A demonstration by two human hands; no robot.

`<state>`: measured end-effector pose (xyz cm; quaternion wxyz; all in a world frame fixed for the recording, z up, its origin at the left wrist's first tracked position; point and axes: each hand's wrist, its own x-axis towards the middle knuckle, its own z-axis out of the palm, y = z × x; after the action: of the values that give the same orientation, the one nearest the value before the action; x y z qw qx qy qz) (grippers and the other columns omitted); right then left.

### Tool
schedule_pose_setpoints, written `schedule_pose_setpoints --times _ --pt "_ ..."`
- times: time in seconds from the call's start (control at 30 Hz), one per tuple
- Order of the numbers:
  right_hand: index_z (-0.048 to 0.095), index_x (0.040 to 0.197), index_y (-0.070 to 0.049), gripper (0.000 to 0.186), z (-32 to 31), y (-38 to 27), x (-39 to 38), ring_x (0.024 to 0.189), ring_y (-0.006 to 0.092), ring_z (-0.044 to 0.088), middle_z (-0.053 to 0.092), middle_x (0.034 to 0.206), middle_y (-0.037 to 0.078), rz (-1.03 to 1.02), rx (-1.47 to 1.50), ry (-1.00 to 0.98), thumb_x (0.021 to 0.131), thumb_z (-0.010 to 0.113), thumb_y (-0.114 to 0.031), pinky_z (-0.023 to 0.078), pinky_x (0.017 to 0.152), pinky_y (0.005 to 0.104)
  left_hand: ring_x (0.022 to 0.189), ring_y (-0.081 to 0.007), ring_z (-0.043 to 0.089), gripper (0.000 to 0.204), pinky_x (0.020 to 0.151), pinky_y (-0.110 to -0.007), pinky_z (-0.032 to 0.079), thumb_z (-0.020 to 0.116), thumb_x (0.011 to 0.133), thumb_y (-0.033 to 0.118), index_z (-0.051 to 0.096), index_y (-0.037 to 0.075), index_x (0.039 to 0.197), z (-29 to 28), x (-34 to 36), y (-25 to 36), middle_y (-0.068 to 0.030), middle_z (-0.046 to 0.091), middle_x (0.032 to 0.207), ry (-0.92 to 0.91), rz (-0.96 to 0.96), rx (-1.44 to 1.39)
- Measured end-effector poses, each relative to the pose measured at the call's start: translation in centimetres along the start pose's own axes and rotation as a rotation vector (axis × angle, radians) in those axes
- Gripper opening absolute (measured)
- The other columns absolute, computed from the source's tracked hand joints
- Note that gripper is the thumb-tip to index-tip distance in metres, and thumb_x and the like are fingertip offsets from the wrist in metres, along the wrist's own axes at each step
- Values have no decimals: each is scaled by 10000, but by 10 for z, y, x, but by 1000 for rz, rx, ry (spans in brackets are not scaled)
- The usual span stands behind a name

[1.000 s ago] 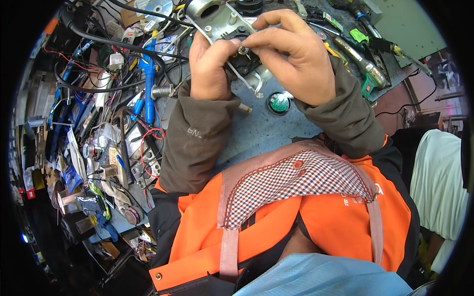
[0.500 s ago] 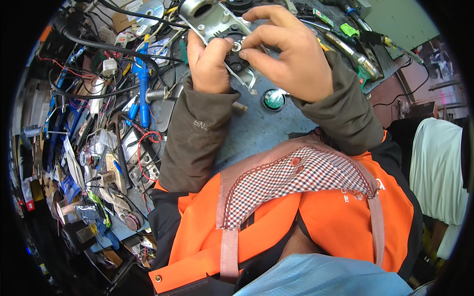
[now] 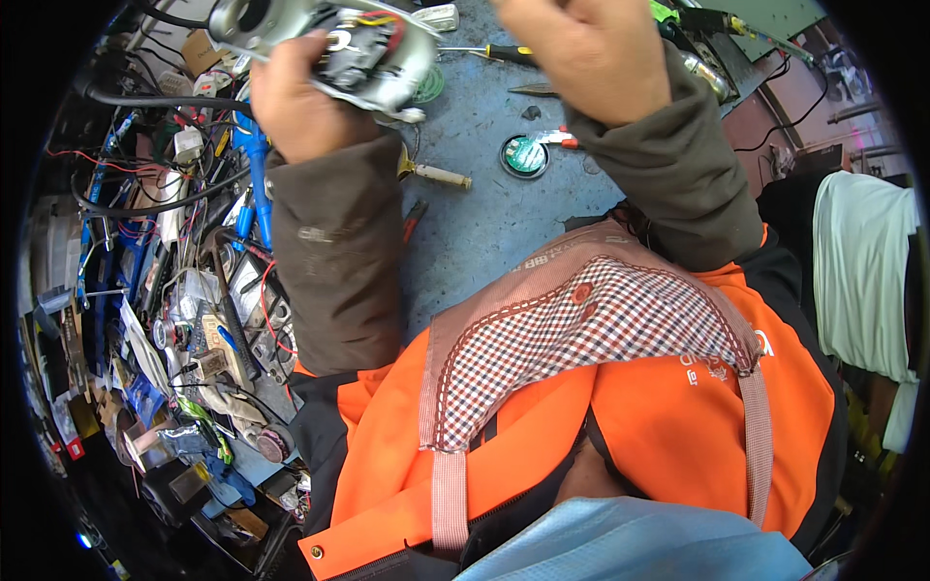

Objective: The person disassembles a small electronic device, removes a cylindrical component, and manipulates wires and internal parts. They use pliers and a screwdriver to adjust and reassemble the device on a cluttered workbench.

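At the far left of the bench, my left hand (image 3: 305, 102) grips a silver-grey metal housing (image 3: 417, 63). Its hollow side shows a dark mechanism (image 3: 360, 66) with red and yellow wires. The thumb presses beside a small round shaft fitting in it. To the right, my right hand (image 3: 596, 58) is raised away from the housing. The upper edge cuts off its fingers, so what they hold, if anything, is hidden. Below it lies a round tin (image 3: 525, 156) with shiny green contents, and a small red-and-white item (image 3: 560, 138) touches its rim.
A yellow-and-black screwdriver (image 3: 509, 53) and a dark pointed tool tip (image 3: 533, 90) lie by my right hand. A pale-handled tool (image 3: 441, 176) is near my left sleeve. Heaped tools, cables and parts crowd the left, including a blue tool (image 3: 256, 165). Light cloth (image 3: 857, 271) hangs right.
My left hand has moved left with the housing and tilted it. My right hand has come off the mechanism and risen toward the upper edge. More of the bench shows between them.
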<state>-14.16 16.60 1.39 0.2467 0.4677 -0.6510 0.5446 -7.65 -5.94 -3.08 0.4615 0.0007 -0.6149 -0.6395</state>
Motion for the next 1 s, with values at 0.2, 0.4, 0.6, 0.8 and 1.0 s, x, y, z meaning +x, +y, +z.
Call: schedule_pose_setpoints --times 0.2,0.4,0.6,0.8,1.0 --pt "619 1115 23 123 -49 34 -77 851 115 657 681 968 52 611 199 -70 1007 595 -31 589 780 295 1026 -477 689 520 1021 -593 545 539 849 205 585 -188 1186 -14 31 -6 -327 694 1054 168 -410 -408" --pt "688 1205 33 256 -66 42 -129 794 95 651 702 973 46 820 106 -53 993 663 -107 544 713 254 1092 -480 645 685 1029 -590 497 506 809 341 574 -168 1263 -29 26 19 -349 667 1143 -6 -455 -381" --pt "617 1346 8 489 -10 28 -83 866 137 650 677 1084 94 1051 344 -188 999 708 -324 578 707 285 1140 -476 604 752 1110 -617 412 566 778 344 517 -124 1365 -46 29 20 -285 664 1149 -289 -508 -603" --pt "645 1233 16 438 39 51 -64 807 176 647 666 1049 110 1216 543 -227 955 738 -310 556 611 307 1062 -479 655 732 1017 -568 490 554 796 361 504 -121 1345 -23 18 19 -319 685 1088 -270 -489 -671" --pt "649 1179 5 299 17 83 -58 778 168 657 678 1005 109 1290 621 99 953 714 -179 579 587 338 1088 -478 640 766 1066 -590 449 565 814 365 474 -122 1397 -39 24 15 -300 681 1110 -272 -484 -760"
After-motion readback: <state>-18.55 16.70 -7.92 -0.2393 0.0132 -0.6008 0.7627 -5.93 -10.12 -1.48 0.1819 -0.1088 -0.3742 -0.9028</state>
